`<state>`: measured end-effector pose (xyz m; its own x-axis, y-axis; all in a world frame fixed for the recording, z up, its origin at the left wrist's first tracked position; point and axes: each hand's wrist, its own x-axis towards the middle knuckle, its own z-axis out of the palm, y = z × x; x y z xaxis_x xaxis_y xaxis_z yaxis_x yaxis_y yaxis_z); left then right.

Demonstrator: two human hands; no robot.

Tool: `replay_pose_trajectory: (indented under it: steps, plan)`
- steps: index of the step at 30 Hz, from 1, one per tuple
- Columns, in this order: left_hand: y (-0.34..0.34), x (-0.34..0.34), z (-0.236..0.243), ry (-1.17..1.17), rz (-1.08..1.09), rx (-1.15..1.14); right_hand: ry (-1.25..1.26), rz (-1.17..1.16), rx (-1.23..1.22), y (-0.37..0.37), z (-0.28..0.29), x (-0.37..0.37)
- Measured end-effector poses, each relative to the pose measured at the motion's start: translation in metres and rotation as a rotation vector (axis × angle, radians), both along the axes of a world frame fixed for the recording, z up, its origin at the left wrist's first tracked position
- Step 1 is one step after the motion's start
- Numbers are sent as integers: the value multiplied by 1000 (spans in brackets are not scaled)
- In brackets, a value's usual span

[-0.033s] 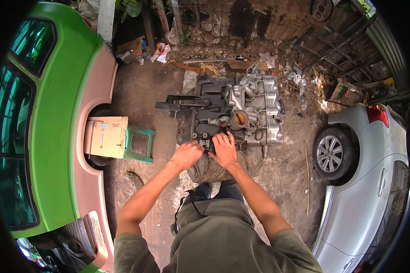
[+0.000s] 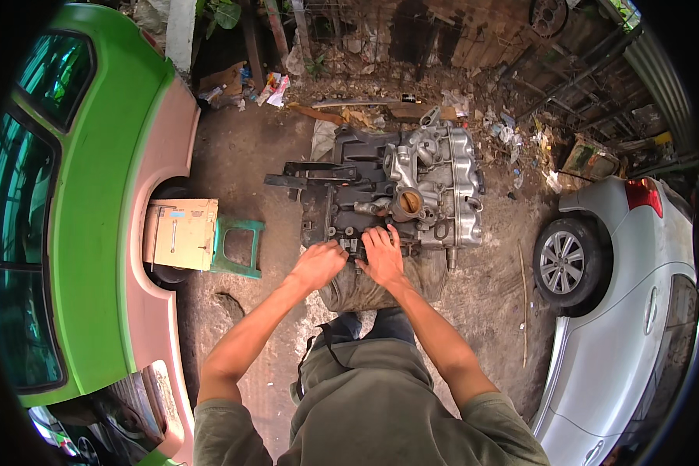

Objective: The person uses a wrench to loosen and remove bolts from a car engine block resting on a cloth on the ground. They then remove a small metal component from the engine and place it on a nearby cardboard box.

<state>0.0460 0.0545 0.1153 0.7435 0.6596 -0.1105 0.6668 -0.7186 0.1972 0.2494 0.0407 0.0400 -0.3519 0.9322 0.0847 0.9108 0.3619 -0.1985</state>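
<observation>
In front of me an engine lies on its side, with its ribbed silver cover to the right and its dark block to the left. A round metal opening with brown inside faces up near its middle. My left hand is closed at the engine's near edge, its fingertips against small dark fittings; whatever it pinches is hidden. Just right of those fittings, my right hand lies over the near edge with fingers spread and touching the engine.
A crumpled dark sack lies under the engine's near side. To the left, a green stool stands beside a cardboard piece bearing a wrench. A green car and a silver car flank me. Litter lies beyond.
</observation>
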Motion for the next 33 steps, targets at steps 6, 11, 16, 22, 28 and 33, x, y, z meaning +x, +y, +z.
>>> replay_pose_trajectory:
  steps: [6, 11, 16, 22, 28, 33]
  plan:
    - [-1, 2, -6, 20, -27, 16, -9, 1, 10, 0, 0, 0]
    - [6, -12, -20, -8, 101, -29, -12, -2, -1, 9, 1, 0]
    - [-5, -39, -60, -39, 347, -140, 13, -6, -8, 8, 3, 0]
    - [-23, -30, -130, -377, 645, -230, 22, 0, -34, 8, 5, 0]
    - [-37, -2, -172, -513, 813, -340, 27, 5, 5, 9, 2, 0]
    - [-44, 12, -189, -703, 869, -342, 2, 8, 14, 9, 1, 0]
